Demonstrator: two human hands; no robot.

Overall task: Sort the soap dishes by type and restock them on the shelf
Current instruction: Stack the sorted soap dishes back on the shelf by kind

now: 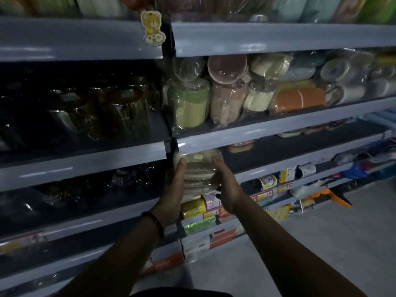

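Clear plastic soap dishes (198,170), stacked, likely light and slick; left hand (174,189) and right hand (227,185) clasp opposite sides at shelf (289,146) edge.

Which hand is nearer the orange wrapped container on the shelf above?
Right. The right hand grips the soap dish stack on its right side, below and left of the orange container; the left hand grips the stack's far side, farther left.

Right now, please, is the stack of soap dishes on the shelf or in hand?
In hand: the left hand and right hand grip the stack of soap dishes by its sides.
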